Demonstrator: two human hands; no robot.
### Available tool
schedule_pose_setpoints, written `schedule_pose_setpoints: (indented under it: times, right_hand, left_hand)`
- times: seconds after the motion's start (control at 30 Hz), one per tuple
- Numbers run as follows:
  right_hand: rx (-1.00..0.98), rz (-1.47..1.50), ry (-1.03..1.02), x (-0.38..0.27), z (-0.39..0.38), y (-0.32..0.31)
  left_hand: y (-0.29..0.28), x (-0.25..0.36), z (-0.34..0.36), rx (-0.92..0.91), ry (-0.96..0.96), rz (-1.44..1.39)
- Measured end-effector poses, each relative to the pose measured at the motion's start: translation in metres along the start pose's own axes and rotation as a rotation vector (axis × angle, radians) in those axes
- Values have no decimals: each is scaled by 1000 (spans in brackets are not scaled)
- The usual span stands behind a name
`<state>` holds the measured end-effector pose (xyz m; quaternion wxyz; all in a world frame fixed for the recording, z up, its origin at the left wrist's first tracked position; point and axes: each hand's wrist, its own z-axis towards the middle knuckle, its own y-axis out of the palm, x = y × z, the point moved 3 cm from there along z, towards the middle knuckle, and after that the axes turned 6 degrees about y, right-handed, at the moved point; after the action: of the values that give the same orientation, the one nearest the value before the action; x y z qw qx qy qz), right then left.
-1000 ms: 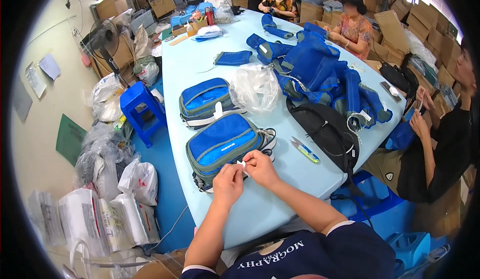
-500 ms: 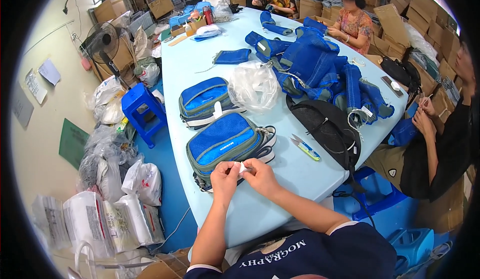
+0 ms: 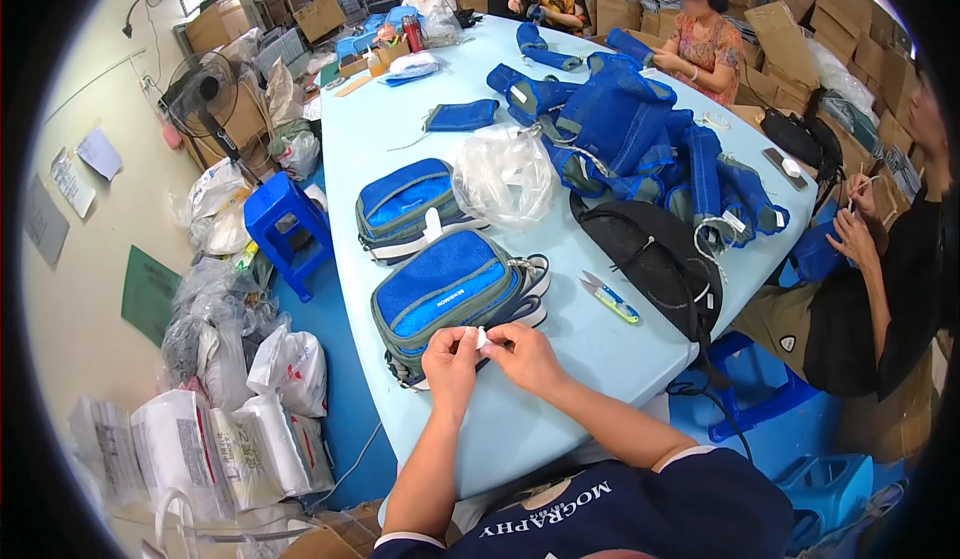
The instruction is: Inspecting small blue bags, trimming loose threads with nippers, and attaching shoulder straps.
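Observation:
A blue and grey zip bag (image 3: pixel 450 294) lies on the pale blue table (image 3: pixel 560 399) right in front of me. My left hand (image 3: pixel 450 364) and my right hand (image 3: pixel 525 354) meet at its near edge. Between their fingertips both pinch a small white tag (image 3: pixel 481 338). A second blue and grey bag (image 3: pixel 405 204) with a white tag lies just behind the first.
Small blue and yellow snips (image 3: pixel 608 297) lie right of the bag, beside a black bag (image 3: pixel 655 259). A clear plastic bag (image 3: pixel 503 174) and a heap of blue bags (image 3: pixel 640 139) sit farther back. Other people work at the right side and far end. A blue stool (image 3: pixel 280 224) and filled sacks (image 3: pixel 230 439) stand left.
Both hands stay together on the white tag at the bag's near edge; only the fingers shift slightly. The bags have not moved.

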<state>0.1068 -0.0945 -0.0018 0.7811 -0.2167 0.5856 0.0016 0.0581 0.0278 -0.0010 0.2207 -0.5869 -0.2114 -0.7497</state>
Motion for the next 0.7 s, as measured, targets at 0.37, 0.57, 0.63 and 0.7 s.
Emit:
schedule_pose_setpoints:
  times: [0.37, 0.57, 0.63, 0.7]
  right_hand:
    - [-90, 362, 117, 16, 8, 9]
    - [94, -83, -86, 0, 0, 2]
    - [99, -110, -76, 0, -4, 7]
    - [48, -184, -55, 6, -2, 9]
  left_hand:
    - [-7, 6, 8, -112, -43, 82]
    - [-3, 5, 14, -9, -33, -24]
    - [-4, 2, 12, -8, -50, -10]
    - [-3, 2, 12, -15, -56, 1]
